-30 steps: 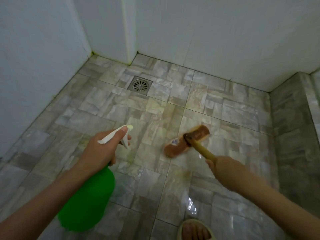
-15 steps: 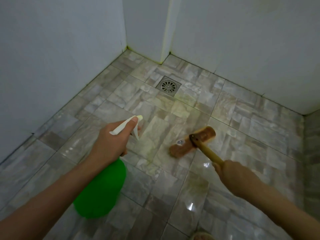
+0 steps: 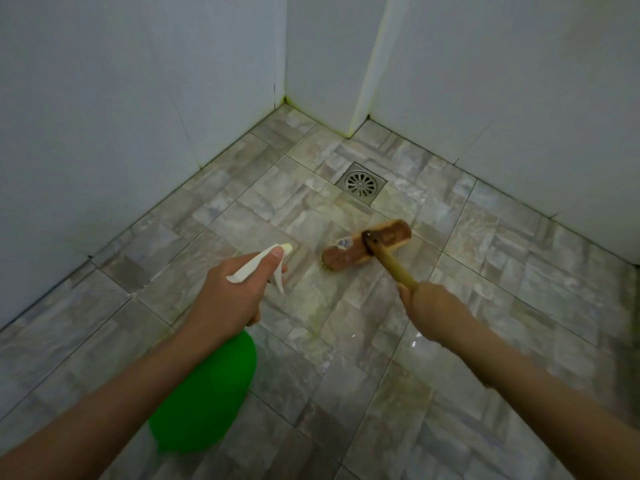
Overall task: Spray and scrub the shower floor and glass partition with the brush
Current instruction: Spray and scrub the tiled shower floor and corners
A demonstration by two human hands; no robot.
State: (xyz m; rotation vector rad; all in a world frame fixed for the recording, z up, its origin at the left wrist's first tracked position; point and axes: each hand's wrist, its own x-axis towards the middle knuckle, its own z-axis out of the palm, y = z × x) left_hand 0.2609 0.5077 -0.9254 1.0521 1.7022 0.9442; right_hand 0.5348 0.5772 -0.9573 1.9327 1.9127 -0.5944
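Floor-scrub step by my read: L hand (image 3: 228,292) grips the green spray bottle (image 3: 207,393) by its neck, R hand (image 3: 433,310) curls round the brush (image 3: 346,258) handle, brush head flat on the tiled floor (image 3: 519,271) near the drain (image 3: 361,182); next needs a squirt ahead, then firm strokes.

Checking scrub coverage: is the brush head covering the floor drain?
No, the brush head lies short of the drain, with bare floor between them.
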